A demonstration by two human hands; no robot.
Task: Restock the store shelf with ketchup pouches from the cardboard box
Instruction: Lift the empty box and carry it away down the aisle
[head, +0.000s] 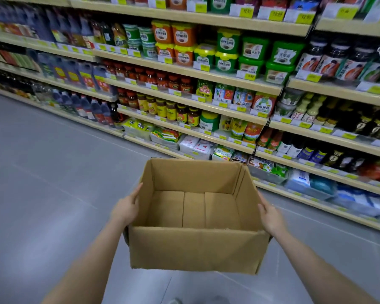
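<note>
Grey floor (pixel 53 161) runs along a long store shelf (pixel 206 99) packed with jars, tubs, bottles and soft packs, price tags along every edge. Held out in front of it, clear of the floor, is an open cardboard box (pixel 195 244), its flaps up and its bottom bare: no pouches show inside. The left hand (pixel 127 207) lies flat against the box's left wall with the fingers straight, pressing inward; the right hand (pixel 270 216) does the same on the right wall, fingers laid along the cardboard, thumb at the rim. Neither hand curls round anything; the box hangs between the two palms. Red-orange pouches (pixel 269 138) stand on a lower tier to the right of the box; they may be the ketchup, though the labels are too blurred to read. Judging by the empty box, the restocking looks finished or nearly so, and what remains is probably only taking the box away
</note>
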